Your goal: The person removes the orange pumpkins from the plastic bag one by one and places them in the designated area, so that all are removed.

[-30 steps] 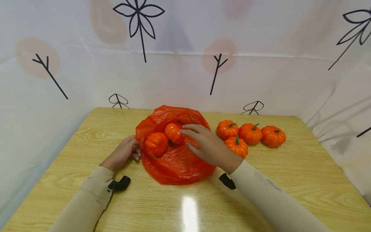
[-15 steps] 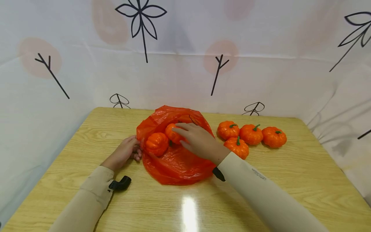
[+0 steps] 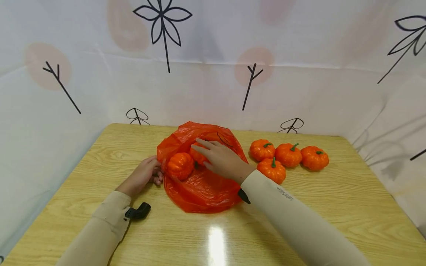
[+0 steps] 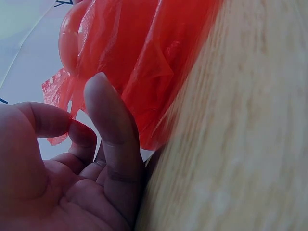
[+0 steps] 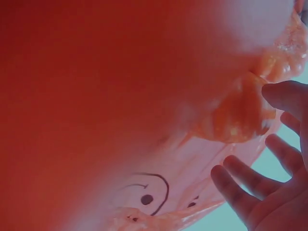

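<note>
An orange-red plastic bag lies with its mouth spread on the table. Inside it sit two small orange pumpkins: the left pumpkin in full view, the right pumpkin partly behind my right hand. That hand hovers over the bag, fingers apart. In the right wrist view its thumb is near a pumpkin; whether it touches is unclear. My left hand is at the bag's left edge. The left wrist view shows thumb and finger pinching the thin plastic.
Several more orange pumpkins with green stems, such as the rightmost pumpkin and the nearest pumpkin, stand right of the bag. Under everything is a wooden table. A patterned white cloth hangs behind and beside it.
My right hand has moved left over the bag, from its right part to above the right pumpkin in it. My left hand has stayed at the bag's edge.
</note>
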{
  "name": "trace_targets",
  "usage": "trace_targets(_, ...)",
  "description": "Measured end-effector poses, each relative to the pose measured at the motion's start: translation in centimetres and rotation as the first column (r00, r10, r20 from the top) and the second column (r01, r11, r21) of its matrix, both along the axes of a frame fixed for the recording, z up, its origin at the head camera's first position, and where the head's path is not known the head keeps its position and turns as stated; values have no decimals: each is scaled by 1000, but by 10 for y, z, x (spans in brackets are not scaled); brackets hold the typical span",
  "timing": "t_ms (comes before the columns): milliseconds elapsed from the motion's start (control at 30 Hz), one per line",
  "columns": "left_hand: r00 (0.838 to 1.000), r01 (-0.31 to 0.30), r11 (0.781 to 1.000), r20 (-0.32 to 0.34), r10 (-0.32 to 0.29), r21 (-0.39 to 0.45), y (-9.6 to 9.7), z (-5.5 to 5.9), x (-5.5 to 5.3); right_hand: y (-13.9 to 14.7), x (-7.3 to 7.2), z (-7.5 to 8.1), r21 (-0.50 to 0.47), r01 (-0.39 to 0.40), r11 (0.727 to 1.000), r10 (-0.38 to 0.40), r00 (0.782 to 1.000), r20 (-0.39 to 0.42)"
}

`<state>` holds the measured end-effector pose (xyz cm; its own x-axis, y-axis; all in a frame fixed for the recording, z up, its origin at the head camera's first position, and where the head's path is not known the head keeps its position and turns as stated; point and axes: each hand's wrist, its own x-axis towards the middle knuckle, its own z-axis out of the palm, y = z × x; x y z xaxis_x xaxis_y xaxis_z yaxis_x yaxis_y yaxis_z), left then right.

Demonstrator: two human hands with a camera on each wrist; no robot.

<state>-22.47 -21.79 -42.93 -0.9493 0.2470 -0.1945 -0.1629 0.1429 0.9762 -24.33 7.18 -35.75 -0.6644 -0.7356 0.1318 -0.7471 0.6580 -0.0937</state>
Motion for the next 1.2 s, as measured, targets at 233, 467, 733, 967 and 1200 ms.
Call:
trace_targets(233, 1000, -1, 1000, 3, 1, 0, 0, -1, 1, 0, -3, -6, 13, 6, 1000, -6, 1000, 27)
trace_targets(467, 1000, -5, 1000, 3, 5, -3, -1, -1, 1, 4, -6, -11, -31, 0, 1000, 3, 998, 68)
trace_targets(733, 1000, -19, 1000, 14, 19, -3, 0, -1, -1, 7, -9, -15, -84, 71, 994, -60, 990, 126)
trace_targets(967, 1000, -5, 1000, 4, 5, -3, 2, -1, -4, 12, -11, -18, -106, 147, 983, -137, 985, 100)
trace_targets(1200, 1000, -23, 1000, 15, 23, 0, 0, -1, -3, 14, -9, -19, -113, 167, 980, -158, 984, 82)
